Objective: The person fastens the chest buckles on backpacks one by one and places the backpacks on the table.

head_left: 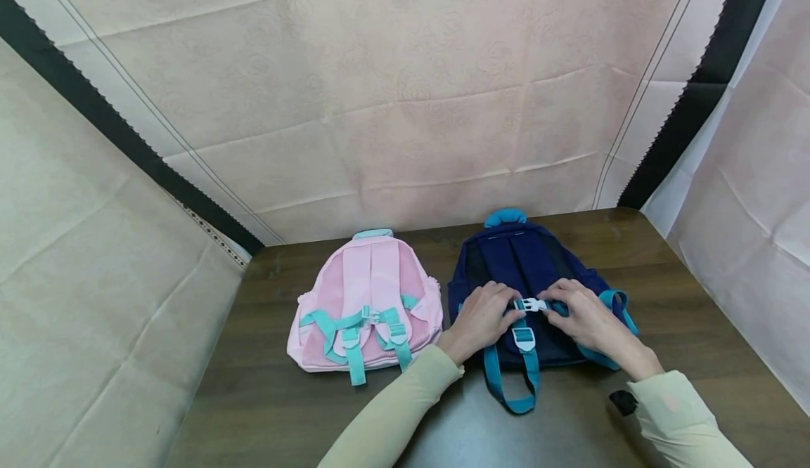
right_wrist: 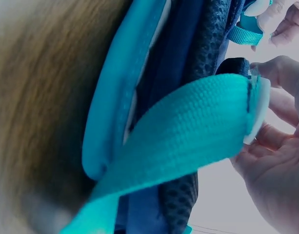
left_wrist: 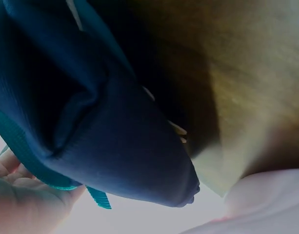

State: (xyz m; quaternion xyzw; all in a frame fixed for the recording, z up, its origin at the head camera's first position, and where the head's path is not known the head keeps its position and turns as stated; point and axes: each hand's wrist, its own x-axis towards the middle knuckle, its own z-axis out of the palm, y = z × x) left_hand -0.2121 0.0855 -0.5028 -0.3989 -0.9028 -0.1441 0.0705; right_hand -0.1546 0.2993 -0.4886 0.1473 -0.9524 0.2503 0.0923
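A navy backpack (head_left: 506, 257) lies on the table, its turquoise straps facing up. Across its middle, a white plastic buckle (head_left: 533, 304) sits between my two hands. The left hand (head_left: 486, 313) pinches the buckle's strap end from the left. From the right, my right hand (head_left: 585, 317) grips the other end; in the right wrist view its fingers hold a white buckle part (right_wrist: 259, 109) on a wide turquoise strap (right_wrist: 183, 129). Whether the two buckle parts are joined I cannot tell. Navy fabric (left_wrist: 120, 141) fills much of the left wrist view, hiding most left fingers.
Left of the navy backpack lies a pink backpack (head_left: 329, 285) with mint straps, its buckle across the middle. A turquoise strap loop (head_left: 520, 405) hangs toward the front of the wooden table (head_left: 266, 398). Pale fabric walls (head_left: 405, 102) enclose the back and sides.
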